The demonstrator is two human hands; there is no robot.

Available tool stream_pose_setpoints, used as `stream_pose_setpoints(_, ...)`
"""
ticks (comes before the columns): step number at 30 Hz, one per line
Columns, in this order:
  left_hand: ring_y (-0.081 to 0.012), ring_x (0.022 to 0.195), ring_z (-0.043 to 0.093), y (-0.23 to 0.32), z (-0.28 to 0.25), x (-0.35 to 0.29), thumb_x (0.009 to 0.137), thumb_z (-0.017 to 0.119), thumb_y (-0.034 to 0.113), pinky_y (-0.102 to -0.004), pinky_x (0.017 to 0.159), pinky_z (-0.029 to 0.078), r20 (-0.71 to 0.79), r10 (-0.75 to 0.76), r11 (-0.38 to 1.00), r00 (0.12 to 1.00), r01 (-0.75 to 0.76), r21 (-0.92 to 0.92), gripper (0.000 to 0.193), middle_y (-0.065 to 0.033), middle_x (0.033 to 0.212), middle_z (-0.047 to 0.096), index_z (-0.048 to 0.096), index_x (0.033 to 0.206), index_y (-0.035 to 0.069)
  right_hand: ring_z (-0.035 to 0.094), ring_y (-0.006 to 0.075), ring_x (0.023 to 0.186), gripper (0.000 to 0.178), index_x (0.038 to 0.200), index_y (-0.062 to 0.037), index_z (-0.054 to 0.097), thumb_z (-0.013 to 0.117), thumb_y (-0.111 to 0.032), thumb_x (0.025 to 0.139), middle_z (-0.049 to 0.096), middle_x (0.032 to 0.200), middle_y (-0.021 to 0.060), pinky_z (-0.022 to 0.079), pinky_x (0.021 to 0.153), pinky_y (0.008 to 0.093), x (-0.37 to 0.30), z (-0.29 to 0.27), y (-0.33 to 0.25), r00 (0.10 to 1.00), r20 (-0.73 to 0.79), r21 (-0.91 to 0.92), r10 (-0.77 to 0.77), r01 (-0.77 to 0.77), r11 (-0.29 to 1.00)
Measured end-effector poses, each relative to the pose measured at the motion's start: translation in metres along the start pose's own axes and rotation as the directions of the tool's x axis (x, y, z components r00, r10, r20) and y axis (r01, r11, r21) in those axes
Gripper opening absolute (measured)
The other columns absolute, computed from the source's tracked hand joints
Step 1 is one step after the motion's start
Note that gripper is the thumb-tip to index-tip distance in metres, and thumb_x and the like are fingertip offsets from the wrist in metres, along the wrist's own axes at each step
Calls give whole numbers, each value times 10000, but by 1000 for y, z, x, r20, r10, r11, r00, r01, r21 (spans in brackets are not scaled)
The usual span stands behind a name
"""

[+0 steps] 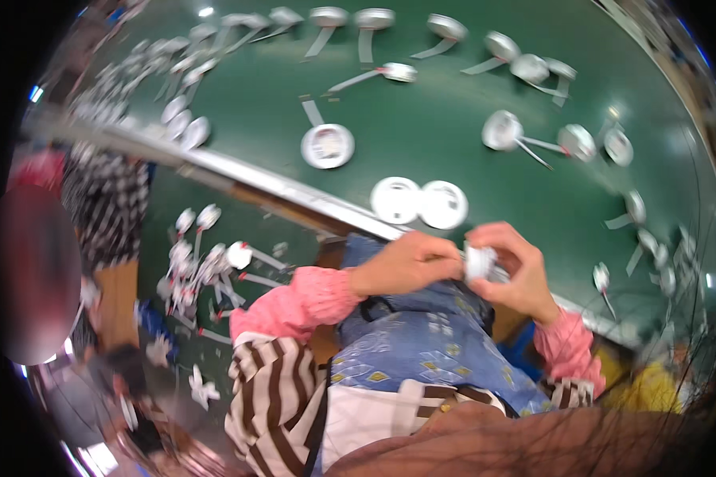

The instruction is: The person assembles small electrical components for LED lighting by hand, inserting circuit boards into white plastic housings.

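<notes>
Between my hands, above my lap at the table's near edge, is a small white round part, blurred by motion. My right hand is closed around it, thumb below and fingers above. My left hand comes in from the other side, its thumb and fingertips pinched together against the part's edge; what lies in that pinch is too small to make out. Just beyond my hands, two white discs with dark slots lie side by side on the green table. Farther off sits a white round piece with a grey strip.
The green table has a pale metal edge. White round pieces with grey strips line its far side, more lie at right, and a dense group sits far left. Lower left, a pile of similar pieces lies on another green surface.
</notes>
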State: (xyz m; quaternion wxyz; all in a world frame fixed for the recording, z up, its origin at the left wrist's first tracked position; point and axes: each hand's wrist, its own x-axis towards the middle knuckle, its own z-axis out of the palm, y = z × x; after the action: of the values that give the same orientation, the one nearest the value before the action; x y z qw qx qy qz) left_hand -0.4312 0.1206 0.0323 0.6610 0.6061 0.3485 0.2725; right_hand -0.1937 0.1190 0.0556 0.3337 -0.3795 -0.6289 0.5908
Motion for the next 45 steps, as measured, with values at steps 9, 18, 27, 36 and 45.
stream_pose_setpoints(9, -238, 567, 557, -4, 13, -50, 864, 682, 198, -367, 551, 422, -265, 168, 971, 949, -114, 209, 155, -131, 668, 592, 716, 911, 55, 645, 282, 978, 496, 1111, -37, 640, 761, 5, 632, 597, 1209, 161, 543, 751, 332, 23, 26, -26, 926, 295, -400, -234, 342, 850)
stream_pose_setpoints(18, -278, 577, 594, -8, 13, -103, 838, 713, 159, -369, 541, 432, -637, 333, 929, 695, -126, 348, 117, -141, 697, 627, 728, 898, 60, 589, 354, 1117, 539, 1170, -32, 605, 743, 35, 653, 532, 1298, 181, 544, 838, 391, 71, 75, -42, 705, 575, -369, -416, 677, 637)
stream_pose_setpoints(27, -303, 674, 634, -31, -5, -140, 860, 683, 135, -392, 614, 472, -668, 353, 928, 655, -154, 340, 114, -139, 759, 651, 724, 908, 40, 568, 387, 1121, 618, 1233, -28, 567, 746, -19, 641, 520, 1257, 204, 493, 932, 457, 94, 123, -52, 693, 671, -355, -264, 613, 706)
stream_pose_setpoints(36, -382, 690, 613, -5, -13, -145, 883, 604, 199, -451, 621, 476, -580, 354, 924, 734, -180, 336, 188, -187, 745, 631, 659, 835, 25, 602, 357, 1046, 596, 1205, -33, 567, 746, -18, 637, 545, 1202, 186, 536, 847, 432, 96, 121, -64, 692, 672, -402, -263, 639, 656)
stream_pose_setpoints(45, -148, 681, 600, -7, 1, -149, 940, 604, 135, -326, 654, 478, -505, 313, 937, 805, -347, 27, 162, -65, 756, 656, 671, 902, -7, 635, 263, 954, 603, 1177, -44, 576, 773, -32, 607, 565, 1183, 146, 565, 762, 321, 97, 107, -58, 748, 663, -229, 8, 192, 954)
